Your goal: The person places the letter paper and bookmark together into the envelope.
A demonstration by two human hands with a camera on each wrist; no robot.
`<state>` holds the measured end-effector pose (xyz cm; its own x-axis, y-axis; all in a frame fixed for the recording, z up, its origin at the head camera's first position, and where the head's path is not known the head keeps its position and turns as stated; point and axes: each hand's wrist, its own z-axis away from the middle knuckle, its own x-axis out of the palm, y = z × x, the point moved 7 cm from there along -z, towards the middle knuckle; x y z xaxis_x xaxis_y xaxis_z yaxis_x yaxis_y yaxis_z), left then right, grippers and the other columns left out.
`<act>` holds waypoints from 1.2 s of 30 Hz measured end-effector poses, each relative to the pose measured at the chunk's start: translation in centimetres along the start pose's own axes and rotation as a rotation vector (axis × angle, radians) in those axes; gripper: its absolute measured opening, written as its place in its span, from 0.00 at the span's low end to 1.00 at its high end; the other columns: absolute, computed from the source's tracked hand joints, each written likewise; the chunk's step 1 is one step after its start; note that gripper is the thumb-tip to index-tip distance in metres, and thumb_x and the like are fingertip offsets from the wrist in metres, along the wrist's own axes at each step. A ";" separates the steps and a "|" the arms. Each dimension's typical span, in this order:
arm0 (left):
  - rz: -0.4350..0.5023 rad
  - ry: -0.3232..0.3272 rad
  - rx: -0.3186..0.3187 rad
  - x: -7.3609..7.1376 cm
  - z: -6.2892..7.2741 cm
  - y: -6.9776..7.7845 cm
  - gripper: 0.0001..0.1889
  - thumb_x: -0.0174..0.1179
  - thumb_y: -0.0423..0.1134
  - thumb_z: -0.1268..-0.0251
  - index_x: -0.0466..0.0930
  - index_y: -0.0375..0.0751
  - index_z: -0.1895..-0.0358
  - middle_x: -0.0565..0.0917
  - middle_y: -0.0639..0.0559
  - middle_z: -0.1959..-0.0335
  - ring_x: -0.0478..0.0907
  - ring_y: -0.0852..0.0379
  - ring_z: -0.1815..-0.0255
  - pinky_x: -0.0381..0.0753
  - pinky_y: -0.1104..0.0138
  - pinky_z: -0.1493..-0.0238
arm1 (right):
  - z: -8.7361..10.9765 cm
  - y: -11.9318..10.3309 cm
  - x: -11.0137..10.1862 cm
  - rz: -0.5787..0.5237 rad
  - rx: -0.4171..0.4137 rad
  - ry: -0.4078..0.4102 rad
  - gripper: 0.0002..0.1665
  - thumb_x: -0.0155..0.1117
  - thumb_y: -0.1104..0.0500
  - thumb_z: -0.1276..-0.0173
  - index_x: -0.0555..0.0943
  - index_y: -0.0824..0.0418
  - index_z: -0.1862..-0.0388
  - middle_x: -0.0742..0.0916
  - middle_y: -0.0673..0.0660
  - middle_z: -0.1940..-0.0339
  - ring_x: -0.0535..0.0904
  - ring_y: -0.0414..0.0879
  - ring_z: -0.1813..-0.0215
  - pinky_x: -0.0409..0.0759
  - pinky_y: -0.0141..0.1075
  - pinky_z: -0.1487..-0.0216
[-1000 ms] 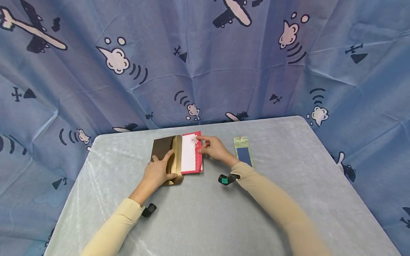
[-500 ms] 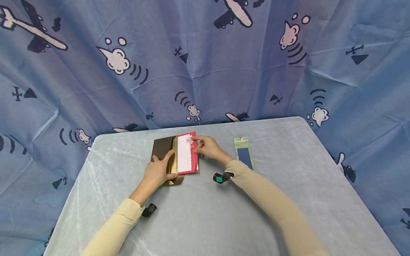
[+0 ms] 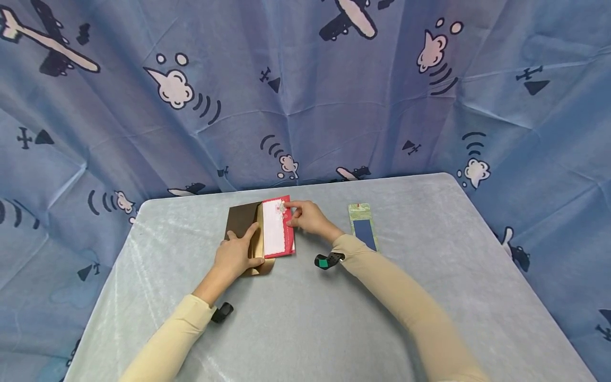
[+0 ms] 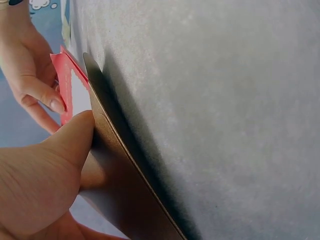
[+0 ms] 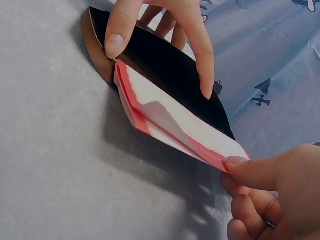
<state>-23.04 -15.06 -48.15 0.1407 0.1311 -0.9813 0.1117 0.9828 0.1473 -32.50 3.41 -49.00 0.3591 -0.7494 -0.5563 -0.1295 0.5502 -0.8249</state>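
A red and white greeting card (image 3: 274,229) stands partly in the mouth of a brown envelope (image 3: 241,216) with a gold-coloured edge. My left hand (image 3: 234,255) lies spread on the envelope, fingers apart. In the right wrist view its thumb and forefinger press at opposite ends of the envelope's opening, which gapes dark inside. At the card's outer red edge, my right hand (image 3: 310,218) pinches it between thumb and forefinger. The card (image 5: 165,112) looks folded, with layered white sheets, one curling up. The card's inner end is hidden by the envelope (image 4: 120,185) in the left wrist view.
A flat green packet with a dark blue panel (image 3: 364,233) lies to the right of the right hand, partly behind the sleeve. Grey cloth covers the table (image 3: 296,329). A blue curtain (image 3: 305,95) printed with planes hangs behind the far edge.
The right hand has moved left with the card, whose inner edge now overlaps the envelope's gold edge more. The left hand and the envelope have stayed in place.
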 end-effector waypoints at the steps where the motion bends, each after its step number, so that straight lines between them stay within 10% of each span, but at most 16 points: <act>1: 0.001 0.001 0.000 0.0 0.0 0.0 0.51 0.71 0.61 0.49 0.54 0.56 0.22 0.67 0.11 0.38 0.80 0.22 0.53 0.84 0.44 0.61 | 0.0 0.0 0.0 0.002 -0.003 0.000 0.35 0.72 0.65 0.40 0.76 0.58 0.32 0.81 0.52 0.75 0.70 0.39 0.78 0.68 0.29 0.79; 36: -0.005 0.013 0.016 -0.2 0.0 0.2 0.54 0.73 0.63 0.52 0.56 0.50 0.22 0.69 0.11 0.40 0.79 0.19 0.52 0.83 0.42 0.57 | -0.4 -0.9 2.3 0.055 -0.060 -0.003 0.33 0.73 0.65 0.41 0.78 0.61 0.34 0.81 0.51 0.78 0.71 0.38 0.77 0.68 0.27 0.74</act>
<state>-23.05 -14.88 -47.88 0.1268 0.1278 -0.9837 0.1283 0.9812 0.1440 -31.93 1.04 -49.56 0.3523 -0.7174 -0.6011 -0.2045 0.5677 -0.7974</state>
